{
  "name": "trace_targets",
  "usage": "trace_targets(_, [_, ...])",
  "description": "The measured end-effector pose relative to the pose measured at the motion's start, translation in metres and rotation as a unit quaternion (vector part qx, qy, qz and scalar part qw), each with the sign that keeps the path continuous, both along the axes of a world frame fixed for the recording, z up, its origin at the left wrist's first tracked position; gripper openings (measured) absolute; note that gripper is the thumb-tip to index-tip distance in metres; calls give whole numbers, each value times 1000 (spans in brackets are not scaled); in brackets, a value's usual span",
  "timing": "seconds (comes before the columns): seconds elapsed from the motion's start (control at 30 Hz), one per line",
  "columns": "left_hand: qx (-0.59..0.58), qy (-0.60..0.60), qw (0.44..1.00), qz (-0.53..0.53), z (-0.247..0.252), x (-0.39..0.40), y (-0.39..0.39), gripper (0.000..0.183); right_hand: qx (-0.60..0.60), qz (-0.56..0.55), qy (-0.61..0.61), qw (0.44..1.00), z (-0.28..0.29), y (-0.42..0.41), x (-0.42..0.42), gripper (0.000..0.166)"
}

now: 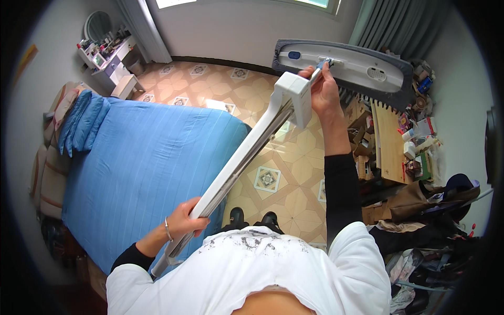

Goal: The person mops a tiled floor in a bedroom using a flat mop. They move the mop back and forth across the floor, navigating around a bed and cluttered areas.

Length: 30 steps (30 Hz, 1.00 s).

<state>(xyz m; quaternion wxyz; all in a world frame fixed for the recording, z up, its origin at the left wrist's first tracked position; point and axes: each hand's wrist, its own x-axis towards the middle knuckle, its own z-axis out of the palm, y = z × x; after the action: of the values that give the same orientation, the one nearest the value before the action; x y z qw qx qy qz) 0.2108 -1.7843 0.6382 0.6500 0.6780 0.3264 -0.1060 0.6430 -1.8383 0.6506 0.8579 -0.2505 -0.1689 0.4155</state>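
My left hand, with a bracelet at the wrist, grips the lower part of a long white mop handle. The handle slants up and right across my front, over the bed's corner and the floor. A white plastic block sits near its upper end. Beyond that block, my right hand pinches the thin shaft beside the blue joint. That joint meets a wide flat mop head, raised with its white plastic back facing me. Dark grey fabric edges the head, and a dark fringe shows along its lower right side.
A bed with a blue sheet fills the left, pillows at its head. A dressing table with a round mirror and a stool stand beyond. Right of the tiled floor is a cluttered wooden desk.
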Motion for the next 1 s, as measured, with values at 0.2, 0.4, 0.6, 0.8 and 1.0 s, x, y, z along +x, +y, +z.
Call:
trace_targets(0.2, [257, -26, 965, -41, -33, -59, 1, 74, -44, -118, 104, 987, 22, 6, 8, 36])
trace_targets(0.4, [602, -36, 796, 43, -65, -87, -11, 46, -38, -74, 85, 993, 40, 4, 12, 35])
trace_targets(0.6, [197, 73, 978, 20, 0, -72, -15, 26, 36, 82, 48, 995, 30, 7, 12, 30])
trace_targets(0.8, [-204, 19, 973, -103, -16, -83, 5, 23, 200, 262, -15, 944, 30, -17, 13, 24])
trace_targets(1.0, [-161, -32, 981, -101, 3, -58, 7, 30, 261, 165, -65, 949, 49, -21, 26, 27])
